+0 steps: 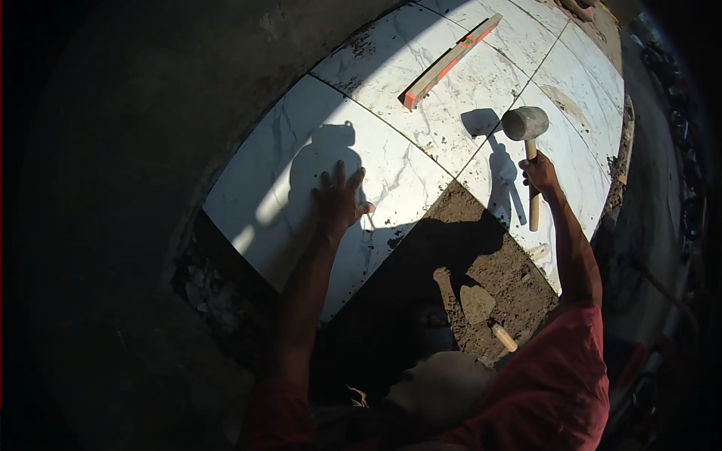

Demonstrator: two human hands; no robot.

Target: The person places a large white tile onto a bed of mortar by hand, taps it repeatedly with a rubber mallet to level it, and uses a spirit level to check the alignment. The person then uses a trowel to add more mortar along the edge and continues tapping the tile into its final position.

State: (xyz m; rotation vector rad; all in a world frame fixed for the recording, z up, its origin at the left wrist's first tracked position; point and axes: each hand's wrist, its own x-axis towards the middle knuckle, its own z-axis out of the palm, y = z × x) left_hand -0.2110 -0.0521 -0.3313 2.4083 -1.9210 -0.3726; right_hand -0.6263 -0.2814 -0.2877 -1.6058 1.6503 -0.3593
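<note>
My left hand (342, 197) lies with fingers spread on a large white marbled floor tile (406, 169), close to the wall. In my right hand (540, 174) is the wooden handle of a rubber mallet (525, 124), its grey head raised over the neighbouring tiles. The mallet's shadow falls on the tile to its left. A spirit level (451, 62) with red edges rests on the tiles farther off. Nearer to me, a trowel (477, 304) with a wooden handle lies on the brown mortar bed (519, 282).
A dark wall (150, 135) runs along the left side of the tiles. Bits of mortar are scattered over the tile surfaces. On the right, a strip of rough soil (618, 161) borders the tiled area. Deep shadow hides much of the near mortar.
</note>
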